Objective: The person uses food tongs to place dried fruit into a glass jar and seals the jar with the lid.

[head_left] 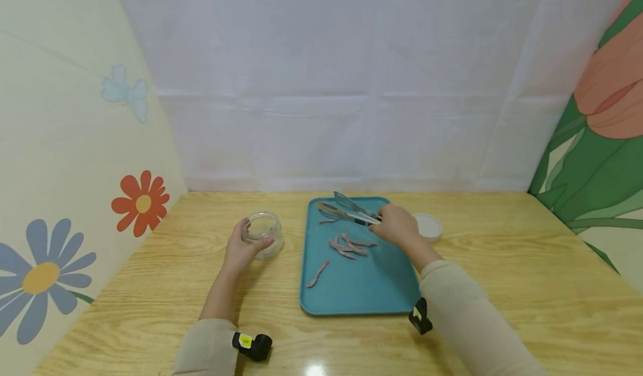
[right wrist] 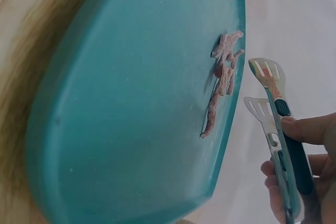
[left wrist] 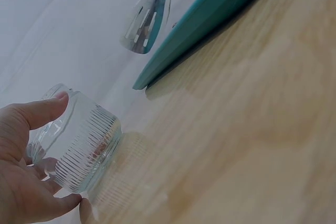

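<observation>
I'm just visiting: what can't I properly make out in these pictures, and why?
Handle ends of the tongs, head view: hidden by the right hand.
Much of the tray, left wrist view: cut off by the top edge.
Reddish patch in or behind the jar, left wrist view: blurred by ribbed glass, so I can't say what it is.
Most of the jar, right wrist view: cut off by the top edge.

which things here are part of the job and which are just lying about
Part of the job:
tongs, held
glass jar, held
teal tray
pinkish strips on the tray

Seemingly lying about:
white disc right of the tray, possibly the jar's lid
</observation>
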A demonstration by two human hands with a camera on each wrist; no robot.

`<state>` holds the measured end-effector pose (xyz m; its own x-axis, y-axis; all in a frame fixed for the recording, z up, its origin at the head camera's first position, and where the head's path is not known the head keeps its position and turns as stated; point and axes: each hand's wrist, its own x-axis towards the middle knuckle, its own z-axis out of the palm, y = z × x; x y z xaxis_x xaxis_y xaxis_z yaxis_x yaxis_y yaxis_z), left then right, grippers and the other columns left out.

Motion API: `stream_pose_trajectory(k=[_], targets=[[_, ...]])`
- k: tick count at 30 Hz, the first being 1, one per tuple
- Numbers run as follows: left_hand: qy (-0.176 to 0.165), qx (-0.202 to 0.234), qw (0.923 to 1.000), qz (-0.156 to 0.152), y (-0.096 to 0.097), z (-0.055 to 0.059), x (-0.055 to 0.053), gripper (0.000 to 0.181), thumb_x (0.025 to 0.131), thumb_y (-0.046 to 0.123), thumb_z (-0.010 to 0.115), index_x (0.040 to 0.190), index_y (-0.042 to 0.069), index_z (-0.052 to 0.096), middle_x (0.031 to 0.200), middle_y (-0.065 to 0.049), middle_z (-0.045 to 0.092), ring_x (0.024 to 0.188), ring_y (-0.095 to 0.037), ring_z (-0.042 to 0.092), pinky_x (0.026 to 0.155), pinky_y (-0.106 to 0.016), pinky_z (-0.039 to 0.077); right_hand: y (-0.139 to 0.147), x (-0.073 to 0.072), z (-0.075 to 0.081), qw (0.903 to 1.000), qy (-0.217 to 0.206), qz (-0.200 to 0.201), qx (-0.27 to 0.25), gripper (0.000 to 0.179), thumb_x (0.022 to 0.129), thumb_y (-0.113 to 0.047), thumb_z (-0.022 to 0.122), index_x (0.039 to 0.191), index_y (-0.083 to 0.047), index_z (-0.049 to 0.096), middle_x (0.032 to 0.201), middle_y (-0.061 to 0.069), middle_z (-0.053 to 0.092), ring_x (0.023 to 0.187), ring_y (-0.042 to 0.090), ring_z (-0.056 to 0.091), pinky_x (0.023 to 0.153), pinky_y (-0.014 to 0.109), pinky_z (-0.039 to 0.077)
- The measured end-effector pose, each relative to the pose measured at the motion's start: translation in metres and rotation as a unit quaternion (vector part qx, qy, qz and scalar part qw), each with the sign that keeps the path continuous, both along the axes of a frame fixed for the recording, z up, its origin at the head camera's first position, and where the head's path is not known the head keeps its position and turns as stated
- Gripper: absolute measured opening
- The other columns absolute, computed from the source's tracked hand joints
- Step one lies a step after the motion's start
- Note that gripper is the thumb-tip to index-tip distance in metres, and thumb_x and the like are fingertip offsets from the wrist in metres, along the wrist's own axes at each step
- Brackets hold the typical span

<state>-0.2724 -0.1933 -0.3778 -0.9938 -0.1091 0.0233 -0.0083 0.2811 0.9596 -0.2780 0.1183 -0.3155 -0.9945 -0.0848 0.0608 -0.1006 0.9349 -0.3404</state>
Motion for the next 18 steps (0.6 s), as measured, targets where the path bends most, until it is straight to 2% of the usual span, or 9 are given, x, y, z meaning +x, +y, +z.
stream_pose_trajectory(k=[9, 15, 18], targets=[[0.006, 0.004, 1.0000, -0.005, 0.0010, -0.0004, 0.0014, 0.093, 0.071, 0.022, 0.071, 0.138, 0.007, 0.008, 0.140, -0.013, 0.016, 0.126, -0.031, 0.009, 0.100, -0.045, 0.013, 0.0000, -0.0035, -0.0056, 0.9996, -0.013, -0.006, 0.025, 0.030, 0.075, -0.029, 0.066, 0.095, -0.006, 0.063, 0.089, 0.007, 0.060, 0.069, 0.019, 0.055, 0.054, 0.035, 0.045], [0.005, -0.004, 1.0000, -0.002, 0.0012, 0.0000, 0.0011, 0.093, 0.071, 0.022, 0.071, 0.138, 0.007, 0.009, 0.140, -0.013, 0.016, 0.126, -0.032, 0.009, 0.099, -0.046, 0.013, 0.0008, -0.0037, -0.0084, 0.9990, -0.018, -0.003, 0.040, 0.036, 0.077, -0.028, 0.065, 0.106, -0.006, 0.060, 0.101, 0.009, 0.059, 0.082, 0.024, 0.056, 0.062, 0.038, 0.047], [0.001, -0.003, 1.0000, -0.002, 0.0013, 0.0002, 0.0017, 0.092, 0.071, 0.022, 0.071, 0.138, 0.008, 0.009, 0.140, -0.013, 0.016, 0.126, -0.032, 0.009, 0.099, -0.046, 0.013, 0.0015, -0.0029, -0.0079, 0.9989, -0.018, 0.003, 0.043, 0.036, 0.078, -0.027, 0.064, 0.108, -0.007, 0.060, 0.103, 0.009, 0.058, 0.082, 0.023, 0.057, 0.061, 0.037, 0.047]])
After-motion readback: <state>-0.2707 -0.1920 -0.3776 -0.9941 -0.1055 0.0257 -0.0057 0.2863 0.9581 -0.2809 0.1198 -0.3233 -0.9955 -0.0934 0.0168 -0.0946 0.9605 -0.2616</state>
